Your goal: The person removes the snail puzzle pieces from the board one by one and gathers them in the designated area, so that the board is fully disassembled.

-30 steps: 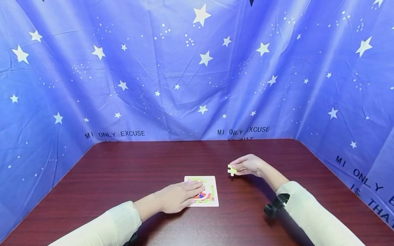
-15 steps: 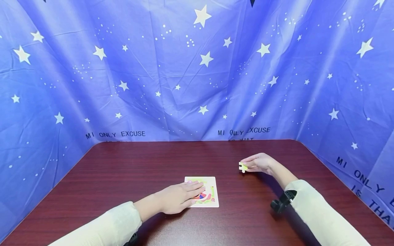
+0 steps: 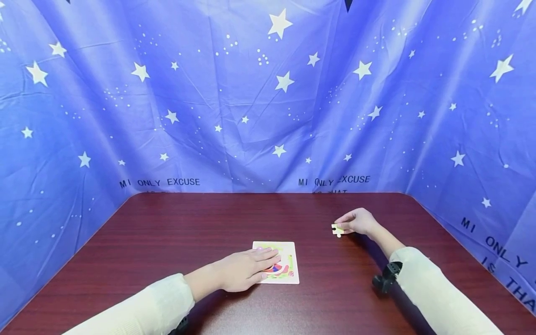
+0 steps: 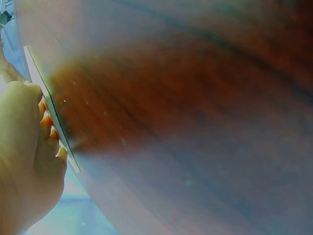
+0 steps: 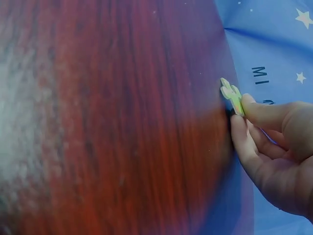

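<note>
A square jigsaw puzzle (image 3: 286,277) with a white border and a colourful picture lies on the table. My left hand (image 3: 243,271) rests flat on its left part, fingers stretched across the picture and hiding much of it. In the left wrist view the puzzle's edge (image 4: 54,110) shows beside the fingers. Well to the right and farther back, my right hand (image 3: 358,222) pinches a small yellow-green puzzle piece (image 3: 338,231) between thumb and fingers. From the right wrist view, the same piece (image 5: 233,97) sticks out past the fingertips, close to the tabletop; whether it touches is unclear.
The dark red wooden table (image 3: 201,218) has a back edge against a blue curtain (image 3: 234,93) with white stars and lettering. A black wrist device (image 3: 387,278) hangs under the right sleeve.
My right hand has moved to the right, away from the puzzle, with the piece still pinched, and then dipped slightly. The left hand stays in place on the puzzle.
</note>
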{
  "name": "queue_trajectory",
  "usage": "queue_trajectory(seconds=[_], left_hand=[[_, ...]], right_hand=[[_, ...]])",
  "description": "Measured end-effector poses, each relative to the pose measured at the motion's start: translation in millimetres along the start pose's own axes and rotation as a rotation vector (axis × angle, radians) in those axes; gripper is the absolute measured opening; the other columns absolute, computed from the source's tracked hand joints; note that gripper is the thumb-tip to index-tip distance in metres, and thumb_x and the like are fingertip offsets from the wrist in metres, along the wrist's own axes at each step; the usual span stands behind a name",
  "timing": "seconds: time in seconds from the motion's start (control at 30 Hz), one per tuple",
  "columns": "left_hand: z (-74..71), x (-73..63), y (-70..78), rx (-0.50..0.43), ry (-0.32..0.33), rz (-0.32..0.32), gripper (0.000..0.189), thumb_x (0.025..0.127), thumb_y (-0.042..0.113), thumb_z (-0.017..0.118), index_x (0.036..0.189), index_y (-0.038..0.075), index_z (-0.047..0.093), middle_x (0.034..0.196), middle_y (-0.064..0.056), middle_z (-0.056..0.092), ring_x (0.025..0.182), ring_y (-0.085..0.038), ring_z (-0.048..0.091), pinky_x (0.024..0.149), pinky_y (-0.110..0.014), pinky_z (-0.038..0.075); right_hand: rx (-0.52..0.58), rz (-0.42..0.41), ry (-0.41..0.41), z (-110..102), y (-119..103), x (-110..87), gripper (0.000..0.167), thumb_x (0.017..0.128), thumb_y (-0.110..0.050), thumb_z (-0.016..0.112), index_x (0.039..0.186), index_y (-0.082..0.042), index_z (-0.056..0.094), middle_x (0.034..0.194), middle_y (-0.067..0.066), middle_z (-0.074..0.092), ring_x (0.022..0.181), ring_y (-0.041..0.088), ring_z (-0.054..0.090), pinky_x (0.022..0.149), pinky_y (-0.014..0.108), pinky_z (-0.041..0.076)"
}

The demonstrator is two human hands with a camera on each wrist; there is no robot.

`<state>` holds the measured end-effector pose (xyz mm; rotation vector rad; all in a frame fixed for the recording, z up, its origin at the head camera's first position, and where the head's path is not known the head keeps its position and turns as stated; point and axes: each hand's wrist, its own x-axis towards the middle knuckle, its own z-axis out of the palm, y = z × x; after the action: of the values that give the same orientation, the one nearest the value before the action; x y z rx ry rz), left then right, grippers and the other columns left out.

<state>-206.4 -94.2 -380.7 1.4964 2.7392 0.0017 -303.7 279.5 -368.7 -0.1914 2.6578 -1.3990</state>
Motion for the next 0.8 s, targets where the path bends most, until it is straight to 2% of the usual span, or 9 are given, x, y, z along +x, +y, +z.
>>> queue_trajectory(seconds=[0.1, 0.27, 0.33, 0.63, 0.8], left_hand=[[0.0, -0.4, 0.2, 0.003, 0.0, 0.0, 0.049, 0.104, 0.027, 0.035, 0.151, 0.014, 0.032, 0.159, -0.001, 0.031, 0.147, -0.014, 0.03, 0.122, -0.032, 0.027], [-0.7, -1.0, 1.1, 0.0, 0.006, 0.002, 0.049, 0.103, 0.027, 0.035, 0.151, 0.014, 0.033, 0.158, -0.001, 0.032, 0.147, -0.015, 0.031, 0.121, -0.032, 0.027], [-0.8, -1.1, 1.5, -0.003, 0.005, 0.003, 0.049, 0.103, 0.027, 0.035, 0.151, 0.014, 0.033, 0.158, -0.001, 0.032, 0.147, -0.015, 0.031, 0.121, -0.032, 0.027], [-0.8, -1.1, 0.0, 0.0, 0.007, 0.0, 0.049, 0.103, 0.027, 0.037, 0.151, 0.016, 0.034, 0.158, -0.001, 0.032, 0.147, -0.015, 0.031, 0.121, -0.031, 0.028], [-0.1, -0.5, -1.4, -0.009, -0.001, -0.006, 0.049, 0.103, 0.027, 0.037, 0.151, 0.017, 0.033, 0.158, 0.0, 0.032, 0.147, -0.013, 0.03, 0.121, -0.031, 0.027]], right_hand=[[-0.077, -0.026, 0.043, 0.9, 1.1, -0.1, 0.024, 0.082, -0.003, 0.072, 0.1, 0.013, 0.07, 0.084, 0.015, 0.075, 0.065, 0.002, 0.067, 0.063, 0.024, 0.06], [-0.364, -0.071, 0.127, -1.0, 4.1, 0.9, 0.014, 0.079, -0.014, 0.077, 0.088, -0.003, 0.078, 0.077, 0.007, 0.076, 0.062, 0.001, 0.06, 0.059, 0.021, 0.051], [-0.436, -0.087, 0.143, -1.3, 5.5, 0.7, 0.012, 0.078, -0.017, 0.078, 0.085, -0.007, 0.079, 0.077, 0.005, 0.076, 0.063, 0.004, 0.056, 0.06, 0.022, 0.046], [-0.433, -0.146, 0.155, -1.5, 3.5, 0.3, 0.016, 0.077, -0.02, 0.079, 0.088, -0.007, 0.078, 0.078, 0.006, 0.076, 0.062, 0.003, 0.058, 0.062, 0.023, 0.047], [-0.438, -0.219, 0.191, 0.6, -2.2, -0.8, 0.018, 0.078, -0.02, 0.079, 0.089, -0.006, 0.077, 0.078, 0.007, 0.076, 0.063, 0.004, 0.063, 0.063, 0.023, 0.049]])
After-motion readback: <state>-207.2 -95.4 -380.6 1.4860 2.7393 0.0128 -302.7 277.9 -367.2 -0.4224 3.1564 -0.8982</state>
